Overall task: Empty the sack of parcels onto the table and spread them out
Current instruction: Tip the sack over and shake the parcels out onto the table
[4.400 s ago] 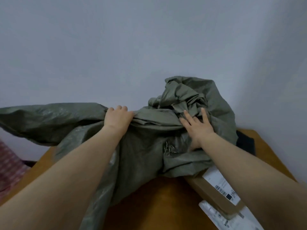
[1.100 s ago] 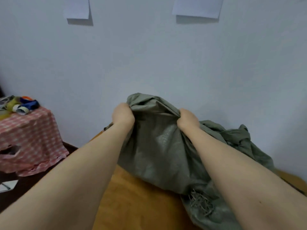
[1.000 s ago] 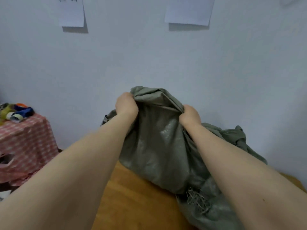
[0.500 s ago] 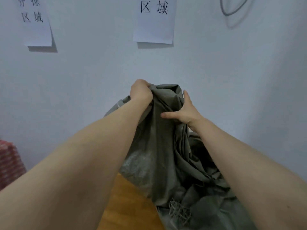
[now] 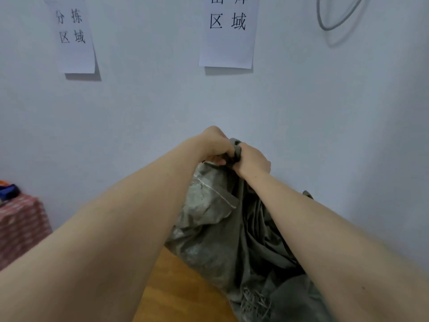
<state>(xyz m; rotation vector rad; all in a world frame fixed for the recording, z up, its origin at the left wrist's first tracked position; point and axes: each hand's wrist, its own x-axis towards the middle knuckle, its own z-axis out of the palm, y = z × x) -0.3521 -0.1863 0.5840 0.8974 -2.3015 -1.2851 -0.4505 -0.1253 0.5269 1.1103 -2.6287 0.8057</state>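
— What have you got hold of, and how?

— The sack [image 5: 232,233]. My left hand [image 5: 214,145] is a closed fist bunching its top edge, and my right hand [image 5: 251,160] is fisted on the same gather right beside it, the two touching at about 12 o'clock from where I stand. The rest hangs down between my forearms and piles onto the table [image 5: 181,289] toward 4 o'clock.

— How does it feel likely to behave?

— Soft and limp, I'd judge. It's a grey-green woven plastic weave with a dull sheen, creased everywhere, and a frayed patch [image 5: 255,300] of loose strands shows low down. It folds on itself instead of holding a shape, so it looks light by itself. Whether parcels are inside I can't tell; none show.

— Where would you grip it?

— On a thick gathered wad, as now. A single layer of that slick weave would probably slide through my fingers. I'd stay clear of the frayed part, which may tear further.

— And around you?

— At 9 o'clock a stand under red checked cloth [image 5: 22,226]; on the pale wall at 11 and 12 o'clock, two paper sheets [image 5: 74,38] with printed characters. The tabletop is smooth orange-brown wood.
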